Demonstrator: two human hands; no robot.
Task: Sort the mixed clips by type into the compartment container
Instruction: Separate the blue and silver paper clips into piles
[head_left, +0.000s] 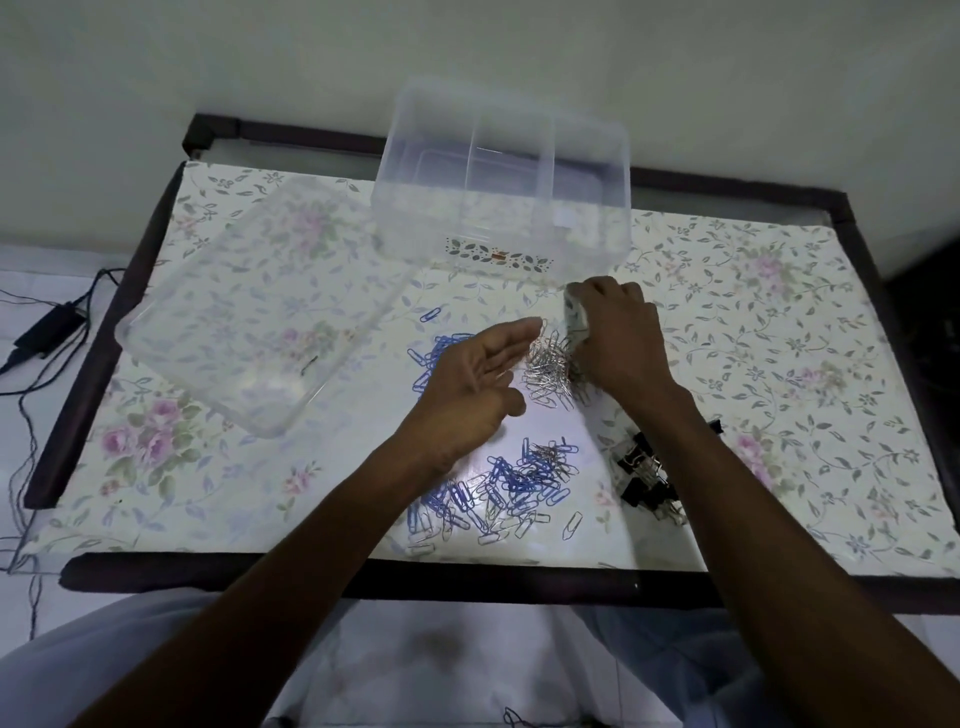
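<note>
A clear compartment container (501, 179) stands at the back middle of the table. Its clear lid (249, 312) lies to the left. Silver paper clips (548, 371) form a heap between my hands. My left hand (478, 384) is spread flat against the heap's left side. My right hand (618, 338) grips a small pale block (575, 318) at the heap's right side, with clips bunched against it. Blue paper clips (439, 353) lie behind my left hand. A mixed pile of blue, white and silver clips (509, 486) lies near the front edge. Black binder clips (649, 480) lie under my right forearm.
The table (779, 364) has a floral covering and a dark frame. One white clip (573, 525) lies alone near the front. A black power adapter with cables (49, 330) lies on the floor at the left. My lap is below the front edge.
</note>
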